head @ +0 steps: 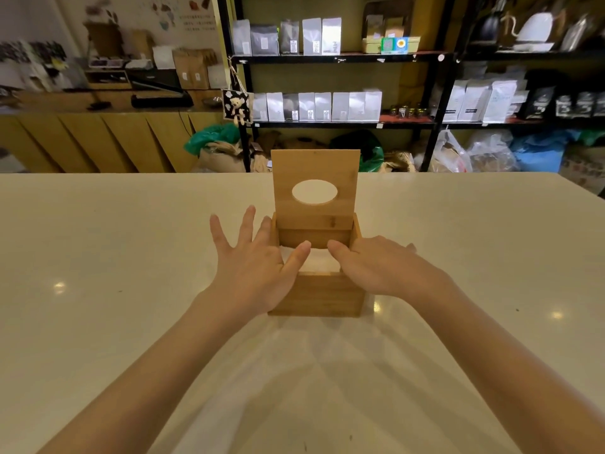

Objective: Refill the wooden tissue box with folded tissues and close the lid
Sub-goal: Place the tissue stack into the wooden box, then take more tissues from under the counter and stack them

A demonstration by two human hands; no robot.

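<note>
Thumbs of the left hand [252, 273] and right hand [383, 270] are being pressed onto the white tissues [322, 262] inside one wooden tissue box [317, 294]; neither grip is closed on anything, the left fingers being spread wide. The box is being covered partly by both hands. One lid [316, 188] is being kept upright, its oval hole showing the pale table [98, 257] behind.

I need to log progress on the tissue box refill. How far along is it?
Done: white tissues already sit inside the wooden box. In hand: the left hand and right hand are over the open top, thumbs pressing the tissues down. Left: the lid stands upright and must be closed.
</note>
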